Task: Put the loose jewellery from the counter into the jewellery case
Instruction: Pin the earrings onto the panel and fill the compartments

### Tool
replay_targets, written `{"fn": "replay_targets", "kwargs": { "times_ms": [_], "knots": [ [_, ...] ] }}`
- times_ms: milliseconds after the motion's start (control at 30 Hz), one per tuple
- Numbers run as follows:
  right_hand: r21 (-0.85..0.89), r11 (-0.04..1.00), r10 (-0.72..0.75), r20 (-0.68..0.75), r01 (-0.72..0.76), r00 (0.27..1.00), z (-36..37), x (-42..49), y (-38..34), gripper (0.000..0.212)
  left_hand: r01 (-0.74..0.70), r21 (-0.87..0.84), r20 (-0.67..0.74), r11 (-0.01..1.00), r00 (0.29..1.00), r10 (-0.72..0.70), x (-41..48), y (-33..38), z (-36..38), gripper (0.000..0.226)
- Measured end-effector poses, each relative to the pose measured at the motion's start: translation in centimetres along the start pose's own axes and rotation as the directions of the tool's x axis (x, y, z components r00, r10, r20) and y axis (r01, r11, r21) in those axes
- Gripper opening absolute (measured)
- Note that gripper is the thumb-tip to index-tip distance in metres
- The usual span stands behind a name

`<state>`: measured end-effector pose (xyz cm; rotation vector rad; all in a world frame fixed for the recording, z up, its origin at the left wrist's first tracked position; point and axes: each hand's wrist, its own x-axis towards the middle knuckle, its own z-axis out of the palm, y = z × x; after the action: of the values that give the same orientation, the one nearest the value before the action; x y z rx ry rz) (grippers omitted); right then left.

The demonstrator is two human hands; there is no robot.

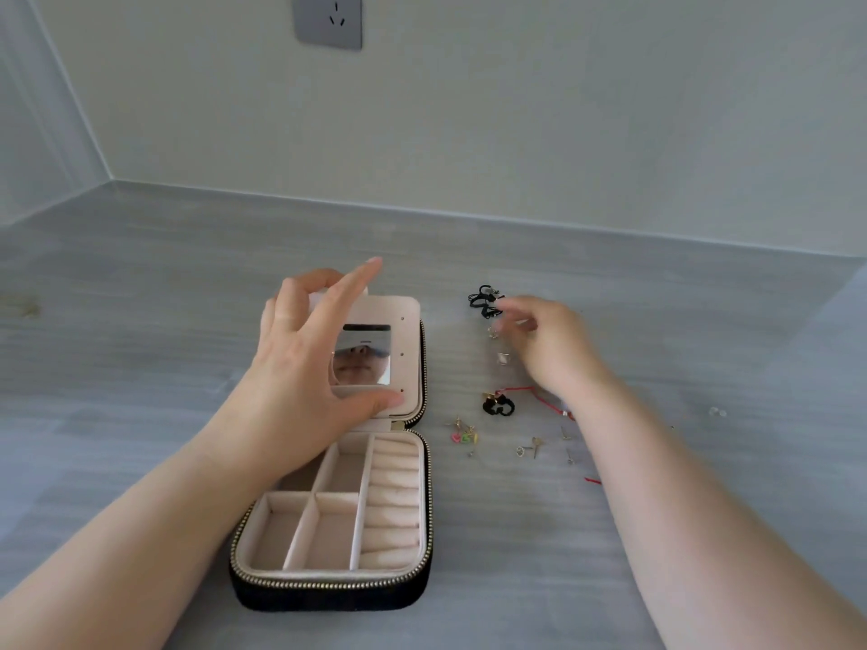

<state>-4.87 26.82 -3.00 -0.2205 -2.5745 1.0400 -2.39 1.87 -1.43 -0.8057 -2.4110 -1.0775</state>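
A black zip jewellery case (328, 585) lies open on the grey counter, with pale pink compartments and ring rolls inside. Its lid panel (407, 337) with a mirror stands up at the back. My left hand (300, 363) grips this panel, thumb at its lower edge and fingers over its top. Loose jewellery lies right of the case: a black corded piece (483, 298), small silver pieces (502, 358), a black piece with a gold charm (497, 405), a red cord (528, 390), coloured earrings (464, 437) and several studs (535, 445). My right hand (553, 349) hovers, blurred, over the black corded piece, fingers loosely bent.
The counter (140, 368) meets a pale wall at the back and on the left. A grey wall socket (328, 21) sits high on the wall. Two tiny clear pieces (718, 411) lie far right.
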Motion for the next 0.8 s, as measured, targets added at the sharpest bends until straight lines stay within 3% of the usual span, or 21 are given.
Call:
{"fn": "replay_targets", "kwargs": {
  "times_ms": [100, 233, 300, 400, 500, 600, 800],
  "knots": [
    [-0.161, 0.986, -0.023, 0.076, 0.035, 0.997, 1.0, -0.1, -0.4, 0.021, 0.022, -0.023, -0.012, 1.000, 1.000, -0.022, 0.0, 0.0, 0.0, 0.101],
    [-0.087, 0.996, 0.003, -0.012, -0.004, 1.000, 0.3, -0.3, -0.5, 0.014, 0.023, 0.006, -0.055, 1.000, 0.998, -0.023, 0.0, 0.3, 0.0, 0.093],
    [0.031, 0.999, -0.033, -0.020, 0.034, 0.999, -0.5, -0.9, -2.0, 0.012, 0.014, -0.021, -0.069, 1.000, 0.997, -0.016, 0.0, 0.6, -0.1, 0.087],
    [0.411, 0.904, -0.121, -0.013, 0.116, 0.993, -2.3, -3.2, -5.8, 0.017, 0.026, -0.103, -0.067, 0.994, 0.997, -0.033, 0.0, 1.3, -0.2, 0.079],
    [0.593, 0.795, -0.256, 0.139, 0.127, 0.957, -2.5, -5.7, -8.1, 0.015, 0.033, -0.113, -0.076, 0.993, 0.996, -0.041, 0.0, 1.2, -0.3, 0.072],
    [0.589, 0.801, -0.322, 0.276, 0.105, 0.906, -1.0, -6.5, -8.1, 0.016, 0.026, -0.121, -0.079, 0.992, 0.996, -0.036, 0.1, 1.1, -0.4, 0.067],
    [0.423, 0.899, -0.234, 0.248, 0.112, 0.940, -0.2, -6.5, -7.7, 0.014, 0.025, -0.170, -0.064, 0.985, 0.997, -0.036, 0.0, 1.2, -0.5, 0.068]
  ]
}}
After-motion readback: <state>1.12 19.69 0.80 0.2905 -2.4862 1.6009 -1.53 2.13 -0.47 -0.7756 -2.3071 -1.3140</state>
